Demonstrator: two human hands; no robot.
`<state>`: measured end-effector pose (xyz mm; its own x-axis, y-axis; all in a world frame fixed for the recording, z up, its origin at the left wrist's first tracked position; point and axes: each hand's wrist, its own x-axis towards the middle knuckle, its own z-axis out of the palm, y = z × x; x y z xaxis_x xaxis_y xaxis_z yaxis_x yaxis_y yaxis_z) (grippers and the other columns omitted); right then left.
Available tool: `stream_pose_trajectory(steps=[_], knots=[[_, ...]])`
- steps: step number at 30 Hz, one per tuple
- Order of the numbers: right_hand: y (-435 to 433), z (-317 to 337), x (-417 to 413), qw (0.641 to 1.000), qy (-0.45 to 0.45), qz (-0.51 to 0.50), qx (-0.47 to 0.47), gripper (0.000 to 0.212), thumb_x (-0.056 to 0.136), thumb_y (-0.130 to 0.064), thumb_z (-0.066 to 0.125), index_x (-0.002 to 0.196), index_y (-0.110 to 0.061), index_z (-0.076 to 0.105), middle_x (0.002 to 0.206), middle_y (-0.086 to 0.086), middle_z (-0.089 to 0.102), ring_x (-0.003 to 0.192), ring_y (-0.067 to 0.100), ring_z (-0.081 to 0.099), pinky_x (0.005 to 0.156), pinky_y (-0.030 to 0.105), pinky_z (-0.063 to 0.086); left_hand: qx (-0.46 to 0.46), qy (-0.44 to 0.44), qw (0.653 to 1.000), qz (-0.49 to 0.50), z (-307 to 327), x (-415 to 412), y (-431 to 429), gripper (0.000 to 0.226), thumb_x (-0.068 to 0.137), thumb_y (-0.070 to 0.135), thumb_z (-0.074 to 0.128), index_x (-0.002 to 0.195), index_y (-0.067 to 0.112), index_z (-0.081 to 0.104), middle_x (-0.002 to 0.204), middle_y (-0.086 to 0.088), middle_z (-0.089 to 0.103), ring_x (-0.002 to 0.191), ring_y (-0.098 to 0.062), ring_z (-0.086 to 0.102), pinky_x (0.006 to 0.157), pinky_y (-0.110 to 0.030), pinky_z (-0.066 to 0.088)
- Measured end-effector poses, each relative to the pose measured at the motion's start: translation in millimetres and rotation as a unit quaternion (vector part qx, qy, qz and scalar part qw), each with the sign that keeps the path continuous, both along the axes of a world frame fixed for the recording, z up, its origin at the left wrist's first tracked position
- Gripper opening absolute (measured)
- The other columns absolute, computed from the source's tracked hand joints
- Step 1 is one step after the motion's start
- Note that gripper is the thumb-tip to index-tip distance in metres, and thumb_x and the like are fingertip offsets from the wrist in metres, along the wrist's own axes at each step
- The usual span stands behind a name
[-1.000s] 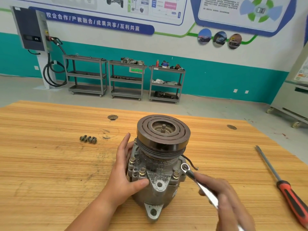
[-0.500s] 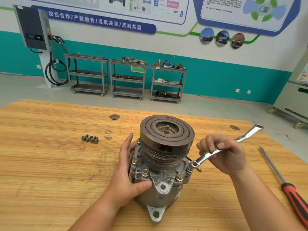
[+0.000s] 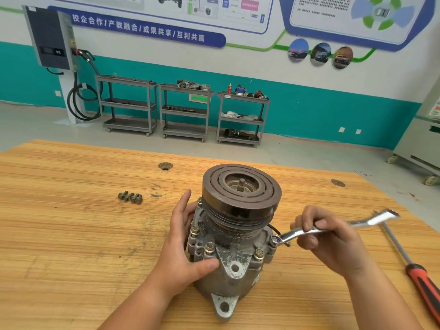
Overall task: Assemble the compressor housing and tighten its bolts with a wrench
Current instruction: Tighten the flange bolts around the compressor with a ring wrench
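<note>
Bolt under the wrench [image 3: 289,235] ring is hidden; screwdriver [image 3: 419,282] handle is cut off at the frame edge. Compressor housing [image 3: 228,265] stands upright on the table [image 3: 59,234] btwn both hands. Left hand [image 3: 183,246] is spread against its side w/ thumb on the front. Right hand [image 3: 333,239] is curled round the wrench shaft.

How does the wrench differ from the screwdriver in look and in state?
The wrench is all bright metal; the screwdriver has a red and black handle. The right hand grips the wrench, its ring end against the compressor; the screwdriver lies untouched on the table. Both are long, slim tools.
</note>
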<state>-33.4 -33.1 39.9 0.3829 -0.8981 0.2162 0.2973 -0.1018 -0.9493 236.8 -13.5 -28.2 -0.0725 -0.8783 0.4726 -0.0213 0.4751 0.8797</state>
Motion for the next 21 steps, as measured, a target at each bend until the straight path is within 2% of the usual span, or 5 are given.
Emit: stream_pose_trajectory(steps=[3,6,13,17,21], knots=[[37.5,-7.4,8.1,0.99,-0.018,-0.137,-0.006,0.014,0.054,-0.022,0.065,0.058,-0.009,0.068,0.047,0.007,0.047,0.043,0.01,0.038,0.04,0.017,0.025,-0.001,0.001,1.0,0.006,0.3,-0.5,0.0,0.12,0.044,0.08,0.075,0.144,0.054,0.014,0.139,0.014,0.044,0.131,-0.009,0.046,0.101,-0.032,0.042],[75.9,-11.5,32.7,0.962,-0.009,-0.272,-0.024,0.029,0.062,-0.013,0.044,0.065,-0.012,0.074,0.049,0.012,0.056,0.041,0.009,0.041,0.037,0.012,0.024,-0.002,0.006,1.0,0.008,0.8,-1.3,0.2,0.12,0.047,0.079,0.075,0.145,0.051,0.012,0.137,0.014,0.045,0.129,-0.011,0.047,0.098,-0.023,0.045],[116.7,-13.9,97.3,0.884,0.213,-0.392,-0.14,0.038,0.058,-0.033,0.067,0.095,-0.041,0.067,0.082,-0.019,0.064,0.071,-0.001,0.058,0.06,0.006,0.042,-0.014,0.025,1.0,0.013,0.3,-4.3,1.8,0.118,0.046,0.077,0.077,0.144,0.051,0.017,0.137,0.01,0.047,0.13,-0.011,0.046,0.098,-0.019,0.044],[116.9,-1.3,84.9,0.903,0.097,-0.396,-0.137,0.034,0.061,-0.04,0.056,0.088,-0.034,0.075,0.074,-0.001,0.067,0.052,0.003,0.05,0.049,0.007,0.036,-0.011,0.024,1.0,0.015,1.2,-5.0,2.2,0.118,0.045,0.076,0.077,0.144,0.051,0.017,0.136,0.013,0.047,0.129,-0.008,0.046,0.097,-0.016,0.043],[83.7,5.9,49.4,0.953,-0.088,-0.28,-0.073,0.035,0.054,-0.018,0.053,0.081,-0.021,0.077,0.05,0.012,0.055,0.042,0.007,0.039,0.039,0.014,0.028,-0.011,0.018,1.0,0.015,2.1,-4.7,2.0,0.121,0.044,0.079,0.076,0.145,0.047,0.016,0.139,0.006,0.046,0.13,-0.009,0.045,0.097,-0.016,0.043]])
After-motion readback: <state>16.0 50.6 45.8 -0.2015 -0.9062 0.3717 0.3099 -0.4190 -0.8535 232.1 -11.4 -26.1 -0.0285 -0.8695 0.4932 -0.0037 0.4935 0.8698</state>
